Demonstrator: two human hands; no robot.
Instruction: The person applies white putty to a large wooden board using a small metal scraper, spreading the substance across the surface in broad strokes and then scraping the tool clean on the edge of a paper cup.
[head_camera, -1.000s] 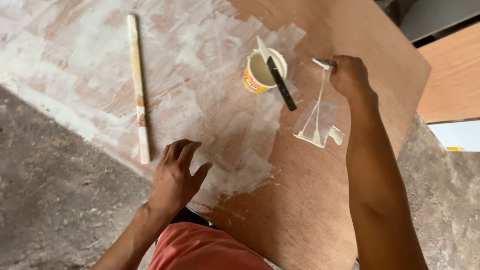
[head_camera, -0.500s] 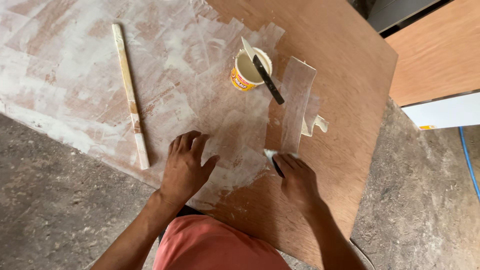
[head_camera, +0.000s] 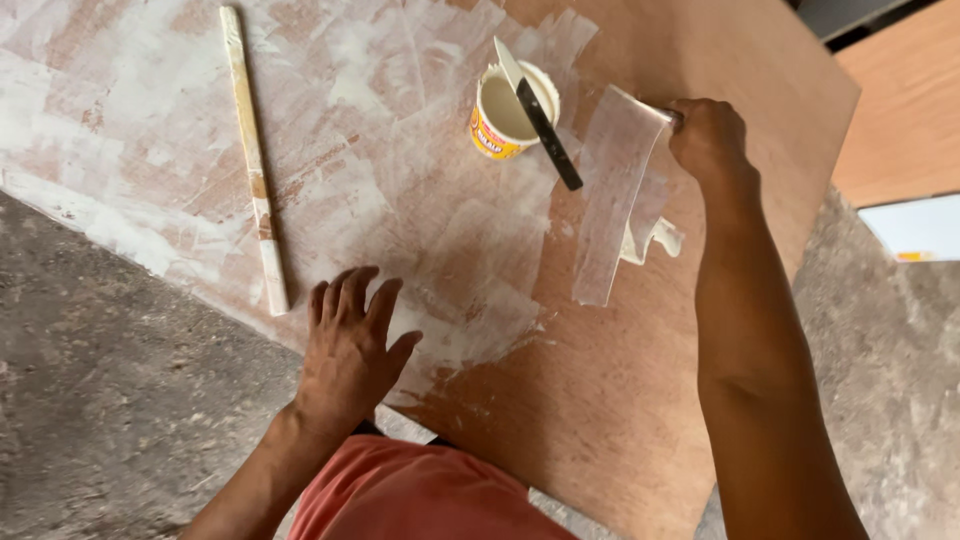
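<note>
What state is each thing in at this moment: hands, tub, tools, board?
Left hand: flat, fingers spread on the board.
Right hand: closed on a scraper, mostly hidden.
Round cream plastic tub: open, upright.
Black-handled putty knife: resting across the tub.
Brown plywood board: partly coated white.
Long wooden stick: lying flat, smeared.

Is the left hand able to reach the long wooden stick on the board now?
Probably yes. The left hand lies flat on the board, holding nothing, and the stick lies just beside its fingers with nothing between.
</note>
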